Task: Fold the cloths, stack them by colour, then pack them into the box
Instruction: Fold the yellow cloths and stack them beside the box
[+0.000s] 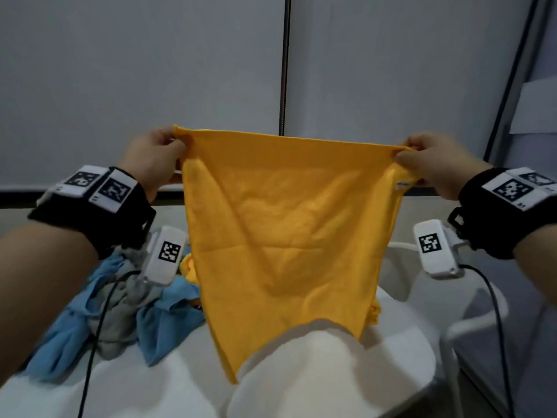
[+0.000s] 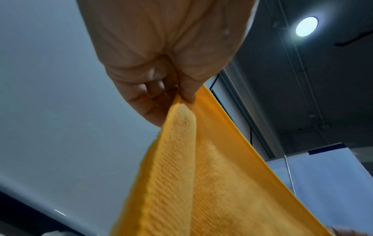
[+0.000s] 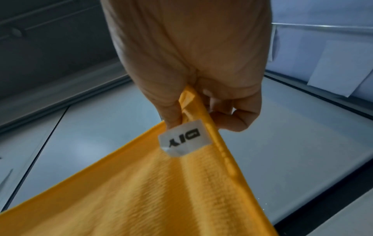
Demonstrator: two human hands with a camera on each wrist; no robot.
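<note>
Left hand (image 1: 150, 158) and right hand (image 1: 431, 161) each pinch 1 top corner of the yellow cloth (image 1: 286, 236), spread taut. Blue and grey cloths (image 1: 126, 300) lie heaped at 8 o'clock; a white box rim (image 1: 401, 245), perhaps, shows at 3 o'clock.

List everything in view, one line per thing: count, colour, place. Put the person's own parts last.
yellow cloth: one, yellow-orange, held up spread between both hands, lower edge hanging down in front of the person.
label: one, white with black letters DIY, on the cloth's edge by the right hand.
blue cloths: count unclear, light blue, crumpled in a pile at lower left.
grey cloth: one, grey, crumpled in that pile.
ceiling light: one, white, round, overhead.
wrist cameras: two, white with black markers, on black wristbands.
left hand: pinches the cloth's upper left corner.
right hand: pinches the upper right corner.
</note>
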